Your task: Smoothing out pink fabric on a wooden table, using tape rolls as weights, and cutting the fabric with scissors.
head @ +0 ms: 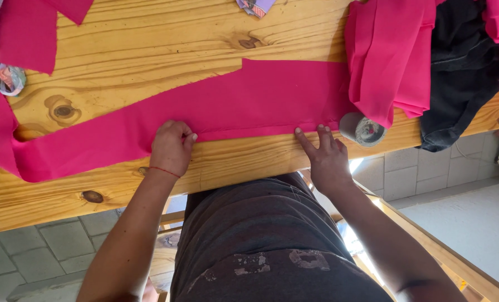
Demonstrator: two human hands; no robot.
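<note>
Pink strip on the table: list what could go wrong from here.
1. The pink strip lies at the table edge; the left hand pinches its hem and the right hand presses with fingertips only, so it may slip or crease.
2. The grey spool sits at the very edge and could roll off.

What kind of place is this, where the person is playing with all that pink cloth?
Probably a sewing or tailoring workshop. A long pink fabric strip lies on a wooden table, folded pink cloth is stacked nearby, and both hands press the strip's edge.
</note>
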